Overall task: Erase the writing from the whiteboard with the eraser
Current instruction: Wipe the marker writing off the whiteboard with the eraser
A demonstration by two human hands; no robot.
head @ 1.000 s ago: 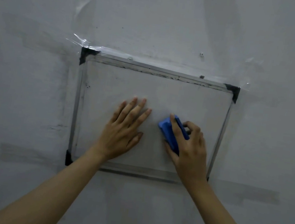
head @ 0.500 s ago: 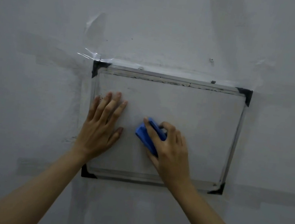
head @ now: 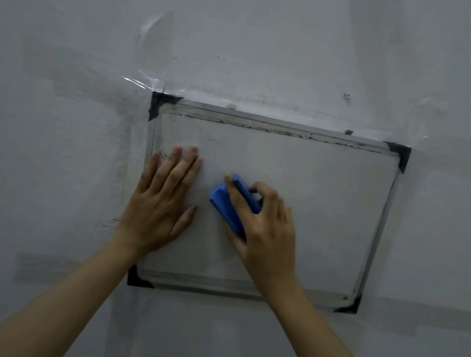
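You're facing a dull grey wall [head: 275, 35] with a small metal-framed whiteboard [head: 316, 188] taped flat against it, black corner pieces and all. The blue eraser [head: 226, 204] sits on the board's left-center, tilted diagonally, and your right hand [head: 266, 232] has it clamped, thumb along the near side and fingers curled over the top. Just beside it, your left hand [head: 162, 199] lies flat on the board's left edge, fingers straight and close together, thumb out.

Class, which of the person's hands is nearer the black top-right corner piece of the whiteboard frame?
Right. The right hand, gripping the blue eraser, sits mid-board below and left of the black top-right corner piece; the left hand lies flat by the opposite edge.
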